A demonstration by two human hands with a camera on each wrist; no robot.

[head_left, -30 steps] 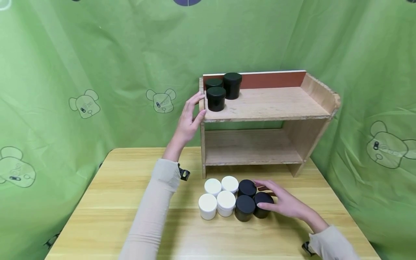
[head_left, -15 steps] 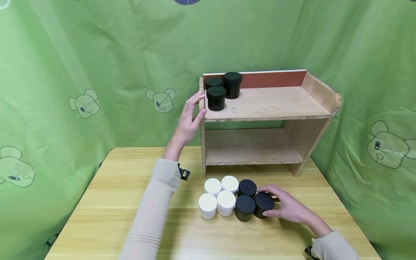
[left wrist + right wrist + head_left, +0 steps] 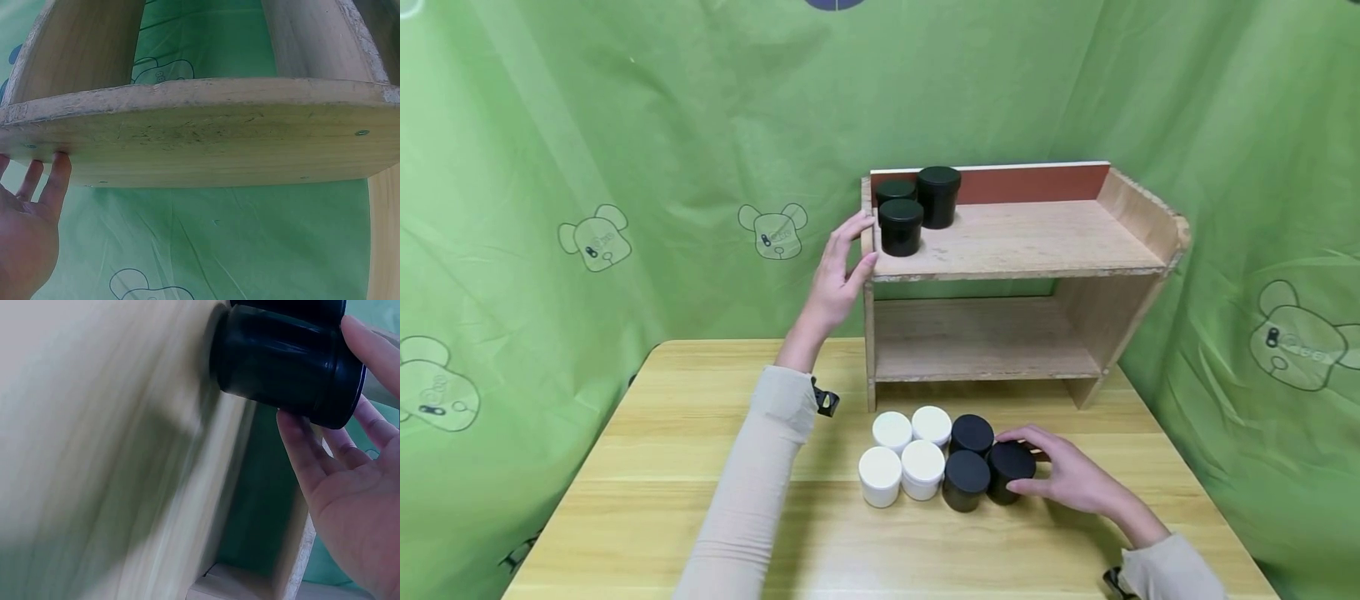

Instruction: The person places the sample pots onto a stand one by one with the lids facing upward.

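Observation:
My left hand [image 3: 835,283] rests with extended fingers against the upper left side panel of a small wooden shelf [image 3: 985,333]. In the left wrist view its fingertips [image 3: 60,156] touch the panel's outer face. On the table, my right hand [image 3: 1067,475] holds the rightmost black lidded jar [image 3: 1011,471] between thumb and fingers. The right wrist view shows this jar [image 3: 281,356] upright on the tabletop, thumb at the lid's edge and fingers round the far side. Two more black jars [image 3: 966,479] stand close to its left, then several white lidded jars [image 3: 880,475].
Three black jars [image 3: 901,229] stand at the left end of the shelf's upper board [image 3: 1037,237], beside my left hand. A lower board [image 3: 977,337] lies beneath it. The wooden table [image 3: 700,467] extends to the left, and green curtains [image 3: 662,150] surround the back and sides.
My right hand's fingers and thumb have closed in round the rightmost black jar, which has shifted very slightly to the right. The left hand has stayed on the shelf.

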